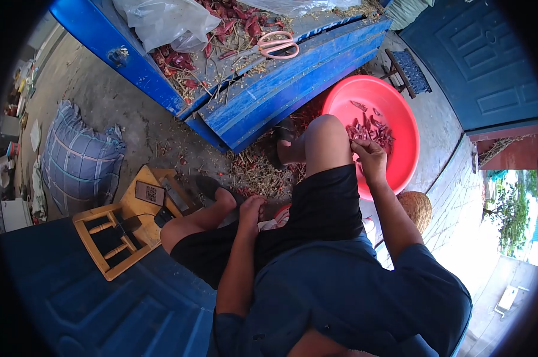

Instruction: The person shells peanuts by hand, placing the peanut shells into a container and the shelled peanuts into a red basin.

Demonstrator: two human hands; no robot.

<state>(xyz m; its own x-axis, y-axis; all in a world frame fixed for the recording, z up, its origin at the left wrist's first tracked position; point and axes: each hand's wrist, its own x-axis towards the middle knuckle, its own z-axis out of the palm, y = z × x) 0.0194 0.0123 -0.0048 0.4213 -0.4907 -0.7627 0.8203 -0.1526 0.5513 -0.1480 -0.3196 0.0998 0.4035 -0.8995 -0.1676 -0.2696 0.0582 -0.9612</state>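
Over the near left part of a pink-red basin [407, 157] is my right hand [370, 156], its fingers pinched together beside my knee; whatever they hold is too small to make out. Dried red chili pieces [373, 131] lie inside the basin. My left hand [253, 209] is closed between my legs, above a partly hidden red-and-white item [276, 221], and its contents are hidden. Scissors with pink handles [278, 45] rest on the blue metal surface [293, 83], among dried chilies [227, 27] and scattered seeds.
A wooden chair [111, 238] with a phone [150, 193] on it stands at the left, near a plaid stuffed sack [82, 157]. Stems and chili scraps [257, 172] litter the floor by my feet. A small stool [408, 71] is behind the basin; a woven round object [416, 211] is by my right arm.
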